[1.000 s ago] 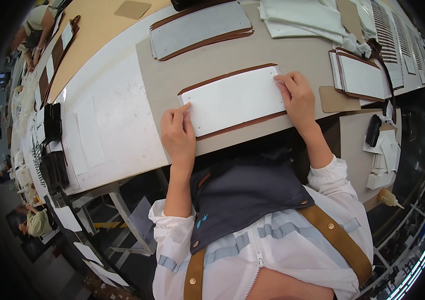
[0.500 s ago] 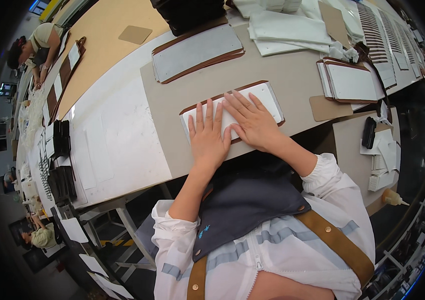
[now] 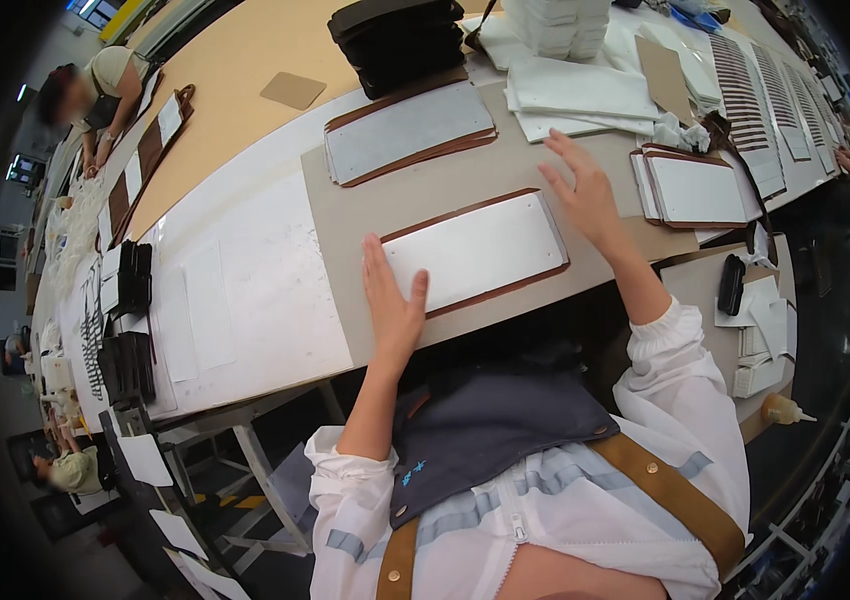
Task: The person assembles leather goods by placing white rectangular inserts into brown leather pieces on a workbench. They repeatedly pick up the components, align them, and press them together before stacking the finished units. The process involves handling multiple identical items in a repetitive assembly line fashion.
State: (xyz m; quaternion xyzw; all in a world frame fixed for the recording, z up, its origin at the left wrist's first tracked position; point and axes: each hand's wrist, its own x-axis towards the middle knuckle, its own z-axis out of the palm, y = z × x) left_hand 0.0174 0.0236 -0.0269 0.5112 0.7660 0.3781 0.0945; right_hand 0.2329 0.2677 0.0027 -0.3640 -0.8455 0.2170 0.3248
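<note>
White card is lying in front of us: we are looking down at a long sheet [image 3: 475, 250] resting over a brown piece [image 3: 495, 291], on the grey mat [image 3: 330, 235] near the table's front edge. Brown is showing along both long sides, so we are judging the laying of one over the other to be done. We are seeing nothing folded over the sheet, and whether anything is being left to do on it, we cannot tell.

Our left hand [image 3: 391, 312] is standing at the sheet's left end, fingers pressed together, thumb apart, pinching nothing; whether it is touching, we cannot tell. Our right hand [image 3: 585, 200] is hovering just beyond the right end, fingers loosely spread, holding nothing.

Behind the sheet, a grey-topped stack [image 3: 410, 130] with brown edges is lying on the mat, and a white-topped stack [image 3: 695, 188] is sitting to the right; both are looking like pieces of the same kind. Further back, a black pile [image 3: 395, 45] and folded white sheets [image 3: 580, 95] are standing. A bottle [image 3: 783, 409] is lying at the low right, while a co-worker [image 3: 95, 95] is bending over the table's far left.
</note>
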